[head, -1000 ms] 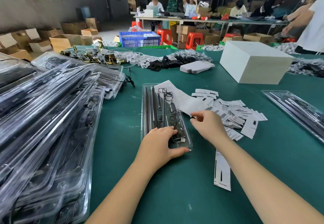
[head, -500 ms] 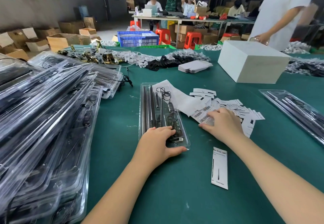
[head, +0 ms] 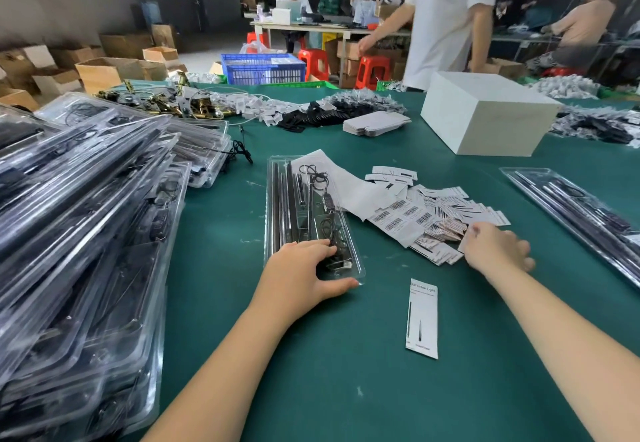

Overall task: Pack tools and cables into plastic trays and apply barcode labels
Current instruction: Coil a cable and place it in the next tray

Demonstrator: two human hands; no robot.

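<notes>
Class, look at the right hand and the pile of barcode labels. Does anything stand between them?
Nothing visible does. The right hand is already at the near right edge of the pile of barcode labels on the green table. The left hand rests on the plastic tray, apart from the pile.

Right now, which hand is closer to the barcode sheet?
Right. The right hand is at the label pile's near edge, just to the right of the barcode sheet. The left hand rests on the clear tray, farther to the sheet's left.
</notes>
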